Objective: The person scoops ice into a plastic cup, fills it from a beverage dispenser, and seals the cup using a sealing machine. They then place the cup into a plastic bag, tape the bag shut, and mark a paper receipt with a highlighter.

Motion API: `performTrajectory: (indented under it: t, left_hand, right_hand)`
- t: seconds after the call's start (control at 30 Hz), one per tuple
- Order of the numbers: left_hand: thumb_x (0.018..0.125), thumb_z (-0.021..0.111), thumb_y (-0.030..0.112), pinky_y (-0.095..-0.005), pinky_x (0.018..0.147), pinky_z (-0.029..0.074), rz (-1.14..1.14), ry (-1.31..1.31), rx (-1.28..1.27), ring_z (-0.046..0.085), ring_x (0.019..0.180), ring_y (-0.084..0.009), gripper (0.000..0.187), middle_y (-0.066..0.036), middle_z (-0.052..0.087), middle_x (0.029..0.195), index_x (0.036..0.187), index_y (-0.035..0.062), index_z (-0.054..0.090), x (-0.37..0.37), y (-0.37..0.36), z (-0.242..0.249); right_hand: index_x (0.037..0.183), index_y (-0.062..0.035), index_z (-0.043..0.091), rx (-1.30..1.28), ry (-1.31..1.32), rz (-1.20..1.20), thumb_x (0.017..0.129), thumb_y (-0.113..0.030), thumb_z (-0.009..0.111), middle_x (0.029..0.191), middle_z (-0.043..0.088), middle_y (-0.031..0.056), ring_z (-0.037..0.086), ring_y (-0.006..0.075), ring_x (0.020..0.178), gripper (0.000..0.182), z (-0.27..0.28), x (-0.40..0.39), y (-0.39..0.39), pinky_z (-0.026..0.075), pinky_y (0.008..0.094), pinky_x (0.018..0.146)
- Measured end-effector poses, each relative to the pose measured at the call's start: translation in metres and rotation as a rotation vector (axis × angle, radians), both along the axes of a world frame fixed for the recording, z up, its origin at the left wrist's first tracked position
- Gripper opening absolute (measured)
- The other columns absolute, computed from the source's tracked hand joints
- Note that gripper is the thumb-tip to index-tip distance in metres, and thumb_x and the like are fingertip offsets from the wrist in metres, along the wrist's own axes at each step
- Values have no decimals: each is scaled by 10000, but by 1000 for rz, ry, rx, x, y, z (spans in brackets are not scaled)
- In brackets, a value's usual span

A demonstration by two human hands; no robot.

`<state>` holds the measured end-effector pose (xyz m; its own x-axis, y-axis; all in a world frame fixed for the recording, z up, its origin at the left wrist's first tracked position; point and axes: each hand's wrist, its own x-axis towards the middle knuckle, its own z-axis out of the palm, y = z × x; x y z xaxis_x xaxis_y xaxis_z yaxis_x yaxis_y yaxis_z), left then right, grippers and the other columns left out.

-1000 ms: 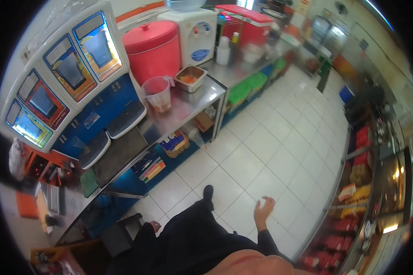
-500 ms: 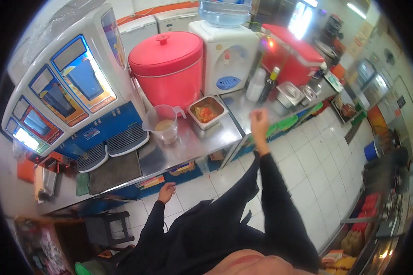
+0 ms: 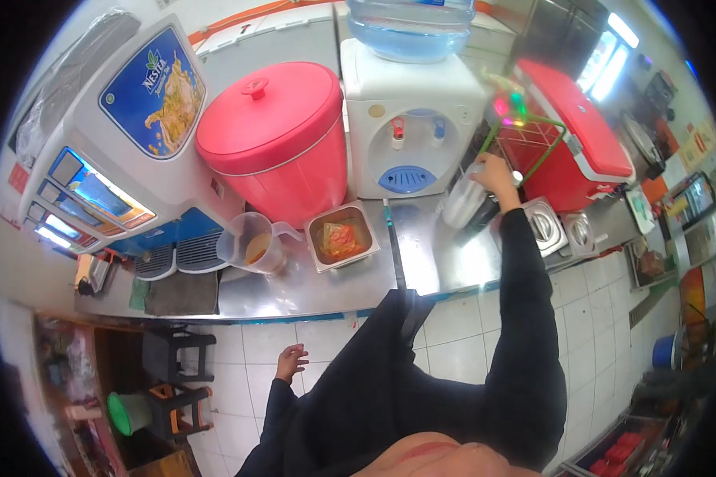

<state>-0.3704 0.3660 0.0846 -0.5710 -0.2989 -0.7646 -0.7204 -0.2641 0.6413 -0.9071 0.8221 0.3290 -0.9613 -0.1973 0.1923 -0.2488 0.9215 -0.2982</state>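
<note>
My right hand (image 3: 496,180) is at the top of a translucent whitish bottle (image 3: 460,203) on the steel counter, its fingers curled around the upper end. Motion blurs the bottle's details. Close beside it stands a dark bottle (image 3: 484,213), partly covered by my hand and wrist. Low in front of the counter hangs my left hand (image 3: 292,362), empty, fingers apart. On the counter between them are a clear measuring jug (image 3: 254,246) with some brownish contents and a square metal pan (image 3: 344,236) holding a plastic bag of reddish-orange food.
Behind these stand a drink dispenser (image 3: 127,151), a large red lidded bucket (image 3: 274,143) and a white water dispenser (image 3: 410,119). A green wire rack (image 3: 545,151), a red cooler box (image 3: 573,119) and lidded metal containers (image 3: 544,226) are on the right. Black stools (image 3: 179,354) stand at lower left.
My right hand has moved forward from the counter's edge to the translucent bottle and closed around its top. The view has turned and come nearer the counter. My left hand stays low and empty.
</note>
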Motion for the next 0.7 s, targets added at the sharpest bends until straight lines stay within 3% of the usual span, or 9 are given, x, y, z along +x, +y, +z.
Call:
performTrajectory:
  t: [0.17,0.3,0.4,0.47,0.5,0.53,0.6,0.63,0.7]
  left_hand:
    - [929,617,326,-285,616,488,87,81,-125,663,789,-160,357,-56,687,997,1222,124,591,-2,30,16]
    - [931,622,321,-273,623,479,139,173,-203,658,786,-149,348,-35,683,978,1217,124,605,-17,43,31]
    - [934,623,319,-268,692,484,128,310,-328,652,852,-137,381,-32,684,1031,1251,109,589,-54,62,72]
    - [922,648,293,-291,825,487,72,507,-284,628,1013,-168,440,-54,669,1124,1303,92,555,-96,80,123]
    - [914,664,271,-308,902,480,40,652,-225,603,1115,-189,485,-68,655,1185,1340,83,529,-119,91,152]
    - [873,722,275,-347,1002,438,-42,780,-127,519,1259,-224,673,-108,565,1337,1436,74,414,-139,102,189]
    - [795,804,306,-358,1010,438,-20,1137,110,492,1293,-259,889,-130,473,1431,1488,65,302,-174,130,247]
    - [795,804,306,-358,1010,438,17,1155,83,492,1293,-259,889,-130,473,1431,1488,65,302,-184,137,263]
    - [671,890,377,-388,1027,431,424,1490,112,500,1284,-295,1096,-166,426,1457,1498,42,252,-192,134,290]
  right_hand:
    - [1140,-137,639,-64,156,-61,663,-346,768,1069,678,171,653,340,1000,537,51,28,3,520,432,849]
    - [1189,-159,602,-60,128,9,679,-348,744,1094,655,157,643,341,996,561,60,26,10,513,443,847]
    - [1217,-149,587,-150,319,104,691,-277,756,1089,642,123,664,298,963,568,78,42,4,531,406,802]
    - [1250,-131,563,-803,-15,305,691,-174,775,1120,589,76,655,227,952,600,107,78,-20,540,335,758]
    - [1267,-124,549,-938,-132,485,685,-130,780,1142,559,62,641,207,973,627,118,98,-39,537,309,761]
    - [1285,-117,534,-1067,-263,667,679,-85,786,1163,529,48,626,186,994,656,123,121,-62,534,282,764]
    - [1299,-105,513,-1053,-541,928,673,-81,793,1204,509,46,620,189,1025,687,122,168,-116,539,291,800]
    - [1307,-94,499,-893,-539,1081,674,-86,801,1191,521,45,618,190,1042,702,123,184,-142,540,296,812]
    - [1315,-83,485,-722,-521,1257,675,-91,808,1178,534,44,617,192,1059,717,128,194,-184,542,301,824]
